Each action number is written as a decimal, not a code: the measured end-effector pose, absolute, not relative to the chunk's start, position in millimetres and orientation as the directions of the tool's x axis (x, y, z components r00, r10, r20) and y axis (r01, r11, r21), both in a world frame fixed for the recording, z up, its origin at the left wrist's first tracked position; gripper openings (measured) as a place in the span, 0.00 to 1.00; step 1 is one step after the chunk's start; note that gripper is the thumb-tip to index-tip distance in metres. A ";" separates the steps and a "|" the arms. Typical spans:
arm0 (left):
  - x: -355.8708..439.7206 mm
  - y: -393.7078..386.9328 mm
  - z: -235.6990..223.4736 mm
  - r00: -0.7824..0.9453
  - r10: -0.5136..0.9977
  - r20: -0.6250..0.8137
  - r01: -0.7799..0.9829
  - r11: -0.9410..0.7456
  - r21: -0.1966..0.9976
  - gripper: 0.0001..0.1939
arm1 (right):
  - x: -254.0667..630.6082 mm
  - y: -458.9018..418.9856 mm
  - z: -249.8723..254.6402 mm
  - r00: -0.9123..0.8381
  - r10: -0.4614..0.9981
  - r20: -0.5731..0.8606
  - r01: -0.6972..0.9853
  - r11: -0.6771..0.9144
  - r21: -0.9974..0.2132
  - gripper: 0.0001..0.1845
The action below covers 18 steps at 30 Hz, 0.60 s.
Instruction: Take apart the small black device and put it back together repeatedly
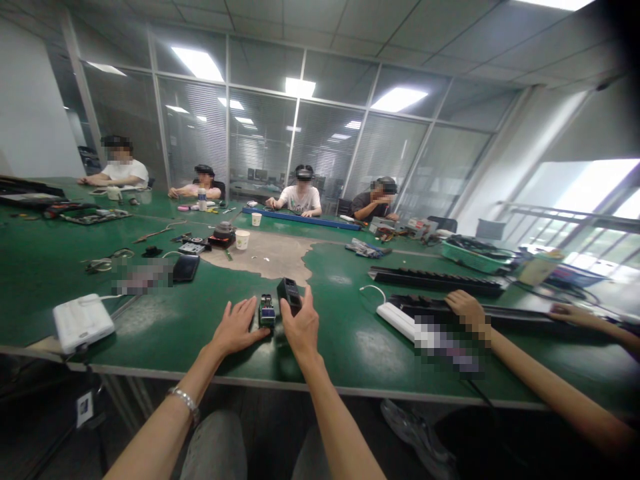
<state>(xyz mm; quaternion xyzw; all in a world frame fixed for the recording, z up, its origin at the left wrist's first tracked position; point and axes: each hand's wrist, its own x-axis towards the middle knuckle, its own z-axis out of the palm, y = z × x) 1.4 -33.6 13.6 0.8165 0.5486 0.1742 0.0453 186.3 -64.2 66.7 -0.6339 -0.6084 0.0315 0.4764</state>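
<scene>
My left hand point(237, 327) lies flat on the green table point(165, 320) with fingers spread, its fingertips touching a small green and black device point(267, 311). My right hand point(300, 323) is closed around a black boxy part point(289, 293), held upright just right of that device. A silver bracelet sits on my left wrist.
A white box point(83, 322) lies at the left edge. A co-worker's arm point(525, 373) reaches from the right onto a white power strip point(397, 319) and long black strips point(435, 280). Several seated people work along the far side, among cups, tools and a green tray point(473, 259).
</scene>
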 end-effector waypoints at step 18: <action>-0.2 -36.0 13.9 0.337 0.897 0.285 0.847 -0.421 0.324 0.54 | 137.2 -60.7 88.2 0.102 0.924 0.368 0.869 0.097 -0.486 0.47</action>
